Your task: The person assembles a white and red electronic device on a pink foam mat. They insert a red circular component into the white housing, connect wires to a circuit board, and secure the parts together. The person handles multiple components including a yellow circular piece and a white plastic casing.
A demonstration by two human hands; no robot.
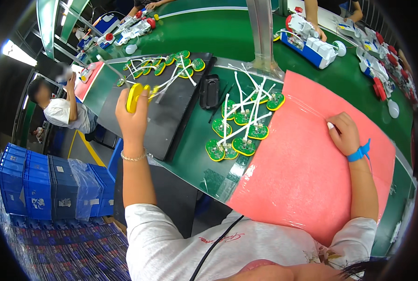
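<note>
Rounded yellow piece (pixel 133 98), probably smooth plastic

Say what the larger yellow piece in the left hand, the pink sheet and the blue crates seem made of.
Larger yellow piece: probably moulded plastic, smooth and slightly glossy, judging by its even colour and rounded edge.
Pink sheet: perhaps foam, under what looks like clear film, given the shiny streaks and wrinkles.
Blue crates: likely hard plastic, semi-matt, from their uniform colour.

Room to pass lies over the pink mat (pixel 298 161), between the right hand (pixel 345 134) and the white-wired green circuit boards (pixel 244 146); a metal post (pixel 261 33) obstructs the way beyond them.
</note>
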